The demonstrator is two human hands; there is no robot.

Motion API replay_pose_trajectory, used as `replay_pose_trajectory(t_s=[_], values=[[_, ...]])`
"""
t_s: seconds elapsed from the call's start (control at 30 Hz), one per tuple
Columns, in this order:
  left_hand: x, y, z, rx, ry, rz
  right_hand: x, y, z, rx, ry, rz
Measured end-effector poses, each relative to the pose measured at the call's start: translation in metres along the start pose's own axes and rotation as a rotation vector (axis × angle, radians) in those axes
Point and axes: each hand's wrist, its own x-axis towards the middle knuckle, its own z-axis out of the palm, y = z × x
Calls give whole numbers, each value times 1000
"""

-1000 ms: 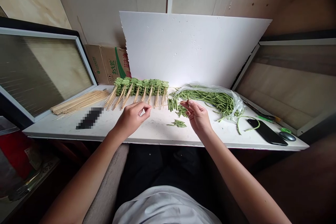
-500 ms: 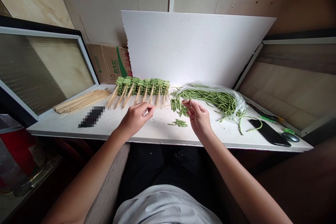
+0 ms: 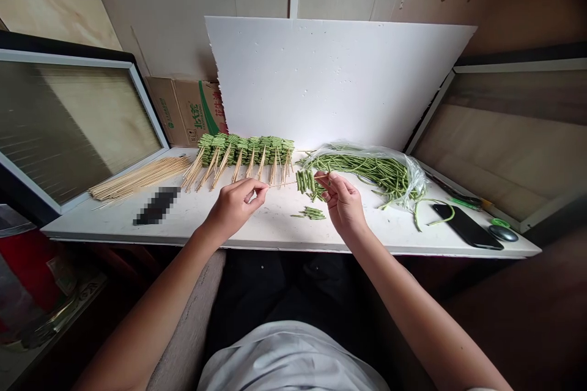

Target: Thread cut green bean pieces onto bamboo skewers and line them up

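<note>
Along the white worktop (image 3: 257,227), from the head view: left hand (image 3: 233,208) with fingers (image 3: 259,187) pinched narrow on one end of a thin pale bamboo skewer (image 3: 293,182), right hand (image 3: 343,204) with fingers (image 3: 326,178) pinched narrow on its other end, the skewer seemingly bare and level just above the worktop, over a cluster of short cut green bean pieces (image 3: 305,182). Done so far: a long row of bamboo skewers threaded with stacked green bean pieces (image 3: 243,151), side by side beyond the left hand. Left over: a loose bundle of bare bamboo skewers (image 3: 140,177) at far left, long uncut green beans in a clear plastic bag (image 3: 367,171) on the right, and a small heap of cut bean pieces (image 3: 309,214) near the right hand.
</note>
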Motion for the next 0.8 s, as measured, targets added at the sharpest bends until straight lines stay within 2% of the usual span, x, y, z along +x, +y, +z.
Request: replay_pose_trajectory(t_s=[0.23,0.47,0.63,0.8], values=[[2,-4,-3,-54,-32,-42,-1,-10,0,19,-57,-21],[2,-7,-5,8,-9,89,1,-7,-3,15,-35,23],[-1,-3,-8,105,-69,220,2,-12,-2,6,-51,25],[-1,-1,-12,77,-84,229,4,-17,-3,-33,-85,-3]])
